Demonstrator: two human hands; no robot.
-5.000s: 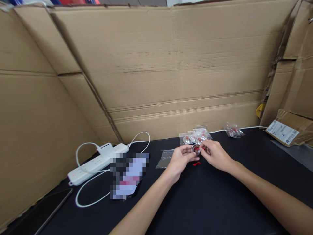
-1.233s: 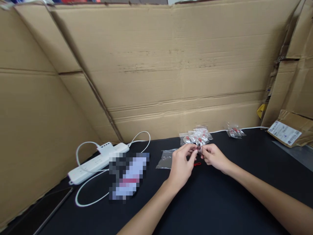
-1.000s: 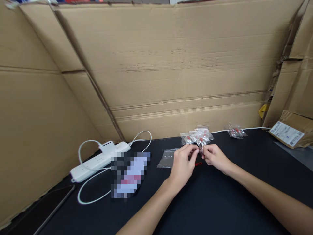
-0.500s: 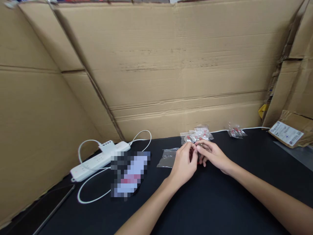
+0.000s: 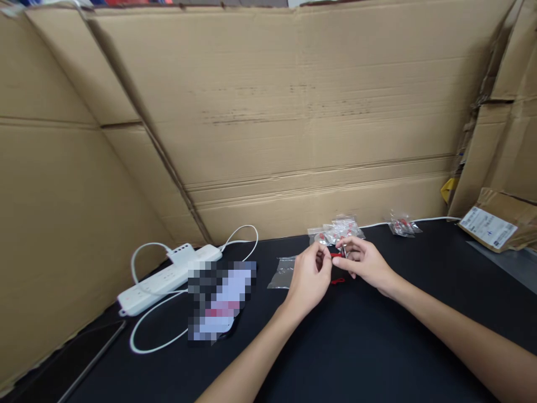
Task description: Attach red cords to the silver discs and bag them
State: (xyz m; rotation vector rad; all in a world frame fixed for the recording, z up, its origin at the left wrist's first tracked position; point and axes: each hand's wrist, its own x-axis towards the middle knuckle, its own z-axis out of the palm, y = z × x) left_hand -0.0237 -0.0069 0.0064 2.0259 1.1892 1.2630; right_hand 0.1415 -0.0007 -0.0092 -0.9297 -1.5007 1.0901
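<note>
A short red cord [image 5: 336, 255] is stretched between my two hands above the black table. My left hand [image 5: 309, 273] is closed in a pinch on one end of it. At the other end, my right hand [image 5: 367, 264] grips a small shiny metal piece [image 5: 343, 251] that the cord runs to; its exact kind is too small to make out. Just below the fingers lies a red cord loop [image 5: 338, 281] on the table. Beside my left hand, partly behind it, is a flat clear plastic bag [image 5: 280, 274].
Behind the hands lie clear bags [image 5: 343, 228] with red and silvery contents, and another such bag [image 5: 403, 225] sits farther right. A white power strip [image 5: 168, 281] with cables is at left, near a blurred-out object [image 5: 229, 299]. Cardboard walls [image 5: 268, 123] enclose the table [image 5: 335, 352].
My hands have drawn slightly apart, so the red cord between them and the metal piece now show. The red loop on the table has come into clearer view.
</note>
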